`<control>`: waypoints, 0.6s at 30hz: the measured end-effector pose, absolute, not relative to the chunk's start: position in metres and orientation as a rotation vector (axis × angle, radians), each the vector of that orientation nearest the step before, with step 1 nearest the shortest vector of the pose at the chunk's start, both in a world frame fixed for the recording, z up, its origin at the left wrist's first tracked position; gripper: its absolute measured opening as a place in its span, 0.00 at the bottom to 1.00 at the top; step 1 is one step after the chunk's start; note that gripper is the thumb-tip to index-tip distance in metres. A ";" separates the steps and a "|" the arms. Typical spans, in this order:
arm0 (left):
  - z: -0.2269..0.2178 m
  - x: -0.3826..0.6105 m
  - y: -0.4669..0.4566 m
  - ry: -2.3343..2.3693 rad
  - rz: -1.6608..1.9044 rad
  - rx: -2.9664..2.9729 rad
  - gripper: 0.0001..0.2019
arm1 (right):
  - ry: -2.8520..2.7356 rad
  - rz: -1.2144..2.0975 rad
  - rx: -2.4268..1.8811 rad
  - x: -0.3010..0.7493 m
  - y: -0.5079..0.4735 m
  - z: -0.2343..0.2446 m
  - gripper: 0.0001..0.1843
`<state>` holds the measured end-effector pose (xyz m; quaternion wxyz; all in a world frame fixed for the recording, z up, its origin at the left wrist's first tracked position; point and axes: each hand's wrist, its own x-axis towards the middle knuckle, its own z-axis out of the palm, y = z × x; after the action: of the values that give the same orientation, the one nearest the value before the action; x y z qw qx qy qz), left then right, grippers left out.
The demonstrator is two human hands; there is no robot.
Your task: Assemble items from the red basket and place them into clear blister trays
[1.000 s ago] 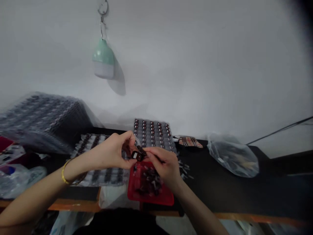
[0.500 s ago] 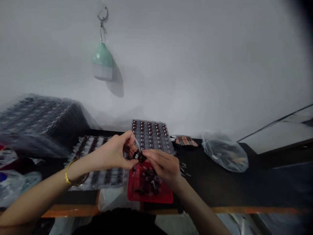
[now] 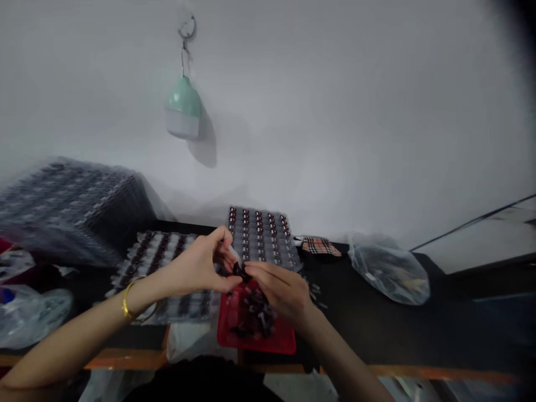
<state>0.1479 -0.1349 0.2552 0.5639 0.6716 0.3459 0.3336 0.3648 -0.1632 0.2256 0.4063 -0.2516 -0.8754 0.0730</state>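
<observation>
2 hands meet above the black counter, with a small dark part pinched between them. Our left hand is clenched on it from one side, and our right hand grasps it from the other. The fingers hide much of the part, but it seems to be plastic, with a thin pale strip rising from it. It sits just above a red tray heaped with dark parts.

We see 2 clear trays on the counter: one with rows of parts just beyond the hands and another under our left forearm. A gold bangle circles our left wrist. A few loose pieces lie just right of our right hand. Farther right are a plaid cloth and a clear plastic bag. A tall stack of trays stands at the left, and a green-and-white lamp hangs from a wall hook.
</observation>
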 end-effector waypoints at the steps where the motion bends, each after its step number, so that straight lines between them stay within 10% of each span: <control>1: 0.253 0.148 -0.135 0.796 0.791 1.552 0.24 | -2.218 0.184 -0.632 0.365 -0.163 0.226 0.18; 18: 0.207 0.156 -0.147 0.686 0.940 1.094 0.28 | -2.313 0.060 -0.664 0.368 -0.173 0.215 0.20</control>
<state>0.1565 -0.1470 0.2072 0.6976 0.4909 0.3076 0.4216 0.3679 -0.1730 0.2150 0.3591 -0.2576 -0.8967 0.0234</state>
